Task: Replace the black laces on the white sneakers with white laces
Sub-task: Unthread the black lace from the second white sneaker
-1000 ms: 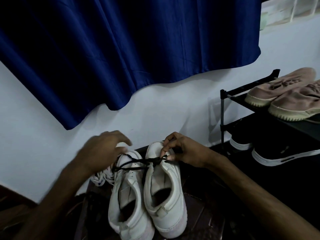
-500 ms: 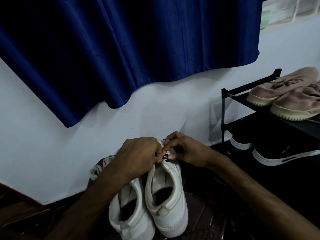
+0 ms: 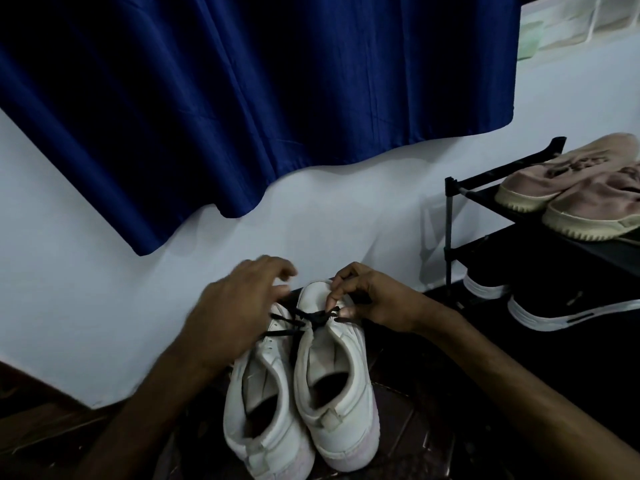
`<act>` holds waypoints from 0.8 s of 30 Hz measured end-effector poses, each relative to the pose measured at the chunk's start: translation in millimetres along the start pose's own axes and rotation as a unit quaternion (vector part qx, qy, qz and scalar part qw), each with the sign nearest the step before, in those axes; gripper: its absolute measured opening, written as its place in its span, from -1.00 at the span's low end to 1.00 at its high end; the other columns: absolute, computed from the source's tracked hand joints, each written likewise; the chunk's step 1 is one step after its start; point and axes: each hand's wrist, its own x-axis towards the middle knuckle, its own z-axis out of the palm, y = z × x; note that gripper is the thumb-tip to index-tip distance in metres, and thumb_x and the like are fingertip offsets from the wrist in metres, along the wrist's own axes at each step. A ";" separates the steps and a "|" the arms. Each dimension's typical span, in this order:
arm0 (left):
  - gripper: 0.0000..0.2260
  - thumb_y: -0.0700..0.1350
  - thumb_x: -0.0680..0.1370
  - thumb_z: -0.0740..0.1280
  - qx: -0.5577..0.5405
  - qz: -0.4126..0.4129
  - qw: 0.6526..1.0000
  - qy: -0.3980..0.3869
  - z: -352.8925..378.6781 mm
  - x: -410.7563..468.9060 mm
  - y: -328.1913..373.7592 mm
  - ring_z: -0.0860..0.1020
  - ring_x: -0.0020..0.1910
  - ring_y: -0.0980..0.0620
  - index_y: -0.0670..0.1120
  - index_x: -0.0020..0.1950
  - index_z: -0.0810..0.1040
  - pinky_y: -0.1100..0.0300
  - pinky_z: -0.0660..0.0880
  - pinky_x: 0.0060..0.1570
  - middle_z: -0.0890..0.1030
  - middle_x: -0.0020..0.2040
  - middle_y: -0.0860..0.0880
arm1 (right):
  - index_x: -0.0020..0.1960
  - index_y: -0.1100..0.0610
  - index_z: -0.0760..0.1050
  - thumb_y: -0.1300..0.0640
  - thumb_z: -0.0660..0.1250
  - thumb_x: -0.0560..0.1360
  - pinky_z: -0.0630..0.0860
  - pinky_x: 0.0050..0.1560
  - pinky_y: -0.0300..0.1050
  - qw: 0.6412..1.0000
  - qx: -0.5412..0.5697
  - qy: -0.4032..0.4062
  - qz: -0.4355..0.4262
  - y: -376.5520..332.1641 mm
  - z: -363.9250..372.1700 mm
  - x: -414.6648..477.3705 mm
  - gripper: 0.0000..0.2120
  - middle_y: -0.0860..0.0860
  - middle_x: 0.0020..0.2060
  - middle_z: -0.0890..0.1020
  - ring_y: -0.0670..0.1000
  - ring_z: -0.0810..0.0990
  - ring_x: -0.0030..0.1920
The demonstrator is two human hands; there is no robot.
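Right hand [image 3: 367, 299] pinches the black lace [image 3: 313, 317] atop a white sneaker [image 3: 332, 375]; left hand [image 3: 239, 306] beside it, grip unclear.

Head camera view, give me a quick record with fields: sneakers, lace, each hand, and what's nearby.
white sneakers: side by side on dark floor, heels toward camera
black lace: strands stretched sideways from one sneaker's front
right hand: pinches black lace
left hand: above strands, blurred, hold unclear
shoe rack: right side, pink shoes above black shoes
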 end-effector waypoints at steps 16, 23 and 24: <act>-0.95 -0.08 0.58 0.26 0.177 0.073 0.977 -0.091 27.5 18.5 37.8 0.55 0.06 0.04 0.07 0.01 0.48 0.15 0.26 -0.19 0.56 0.03 0.06 | -0.09 -0.35 0.57 0.14 0.50 0.43 0.37 0.36 0.01 1.000 -0.002 -0.002 -0.008 2.9 1.9 0.1 -0.64 0.00 0.12 0.53 -0.12 0.45 0.22; -0.79 -0.11 0.38 0.53 0.169 0.015 0.985 0.025 -11.0 -0.5 -29.6 0.55 -0.32 0.03 0.10 -0.24 0.52 0.19 0.27 -0.32 0.55 -0.26 0.13 | 0.01 -0.17 0.60 0.17 0.48 0.45 0.38 0.33 0.03 0.999 -0.020 -0.028 -0.004 1.6 -2.9 1.3 -0.74 0.05 0.11 0.53 -0.06 0.45 0.23; -0.80 -0.14 0.39 0.53 0.172 -0.006 0.985 0.026 -12.7 -6.2 -34.9 0.53 -0.35 0.01 0.07 -0.24 0.53 0.20 0.26 -0.34 0.54 -0.27 0.11 | 0.01 -0.18 0.59 0.18 0.48 0.45 0.38 0.32 0.04 0.999 -0.018 -0.026 -0.002 1.2 -2.7 0.3 -0.73 0.06 0.10 0.52 -0.04 0.45 0.22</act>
